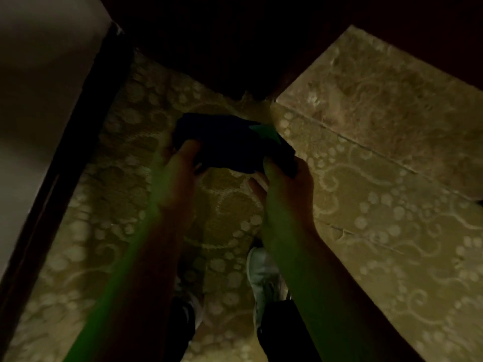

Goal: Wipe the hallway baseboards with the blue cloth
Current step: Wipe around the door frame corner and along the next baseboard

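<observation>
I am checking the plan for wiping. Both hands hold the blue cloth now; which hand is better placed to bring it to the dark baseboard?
Probably the left hand. The dark baseboard runs along the left wall, on that hand's side; the right hand would have to cross over. Both grip the blue cloth.

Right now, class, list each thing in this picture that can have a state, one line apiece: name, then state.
blue cloth: bunched, held up off the floor between both hands.
left hand: grips the cloth's left end.
right hand: grips the cloth's right end.
baseboard: dark strip at the left wall, untouched by the cloth.
carpet: patterned, lying flat.
white shoe: standing on the carpet.
</observation>
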{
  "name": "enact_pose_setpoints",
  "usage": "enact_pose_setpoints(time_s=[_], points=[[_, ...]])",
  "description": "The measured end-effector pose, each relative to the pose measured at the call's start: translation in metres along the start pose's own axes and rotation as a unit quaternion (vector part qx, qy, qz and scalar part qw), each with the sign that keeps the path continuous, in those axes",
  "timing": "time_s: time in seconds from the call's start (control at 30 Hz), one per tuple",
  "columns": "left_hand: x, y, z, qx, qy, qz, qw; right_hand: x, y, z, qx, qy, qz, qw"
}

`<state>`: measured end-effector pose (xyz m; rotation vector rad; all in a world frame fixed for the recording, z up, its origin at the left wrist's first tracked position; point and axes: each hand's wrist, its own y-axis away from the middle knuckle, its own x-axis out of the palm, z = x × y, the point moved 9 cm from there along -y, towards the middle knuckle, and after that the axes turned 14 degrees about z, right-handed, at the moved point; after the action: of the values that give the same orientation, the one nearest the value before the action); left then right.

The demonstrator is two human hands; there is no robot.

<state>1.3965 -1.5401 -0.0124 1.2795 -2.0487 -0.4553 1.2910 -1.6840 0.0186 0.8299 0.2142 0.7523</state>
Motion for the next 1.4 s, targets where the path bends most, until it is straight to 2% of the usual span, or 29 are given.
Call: enact_pose_setpoints(time_s=[0.13, 0.2, 0.37, 0.47, 0.53, 0.63, 0.8, 0.93, 1.07, 1.17, 1.23, 1.33, 1.4], points=[[0.018, 0.022, 0.005, -0.006, -0.075, 0.036, 0.997, -0.019, 0.024, 0.008, -0.075, 0.031, -0.034, 0.996], [0.024, 0.032, 0.014, -0.017, -0.08, 0.027, 0.996, -0.031, 0.036, 0.006, -0.095, 0.036, -0.055, 0.993], [0.048, 0.062, 0.03, -0.028, -0.062, -0.025, 0.997, -0.07, 0.081, -0.037, -0.039, -0.053, -0.107, 0.992], [0.065, 0.087, 0.038, -0.044, -0.111, -0.055, 0.991, -0.086, 0.109, -0.057, -0.005, -0.092, -0.125, 0.988], [0.08, 0.106, 0.041, -0.038, -0.157, -0.048, 0.986, -0.1, 0.119, -0.06, 0.006, -0.119, -0.128, 0.985], [0.099, 0.129, 0.043, -0.028, -0.149, -0.036, 0.988, -0.128, 0.125, -0.045, -0.014, -0.096, -0.111, 0.989], [0.147, 0.15, 0.059, -0.059, -0.208, 0.036, 0.976, -0.189, 0.152, -0.018, -0.062, -0.051, -0.095, 0.992], [0.202, 0.166, 0.077, -0.091, -0.241, 0.114, 0.96, -0.24, 0.194, -0.008, -0.109, -0.038, -0.137, 0.984], [0.245, 0.199, 0.089, -0.085, -0.275, 0.136, 0.948, -0.287, 0.245, -0.008, -0.119, -0.067, -0.174, 0.975], [0.283, 0.226, 0.12, -0.123, -0.191, 0.162, 0.96, -0.329, 0.27, -0.004, -0.136, -0.091, -0.187, 0.969], [0.314, 0.241, 0.144, -0.149, -0.156, 0.194, 0.957, -0.361, 0.281, -0.011, -0.129, -0.13, -0.21, 0.961], [0.362, 0.258, 0.181, -0.17, -0.172, 0.224, 0.944, -0.416, 0.295, -0.025, -0.118, -0.189, -0.244, 0.944], [0.391, 0.264, 0.2, -0.165, -0.175, 0.221, 0.945, -0.449, 0.297, -0.025, -0.128, -0.205, -0.241, 0.94]])
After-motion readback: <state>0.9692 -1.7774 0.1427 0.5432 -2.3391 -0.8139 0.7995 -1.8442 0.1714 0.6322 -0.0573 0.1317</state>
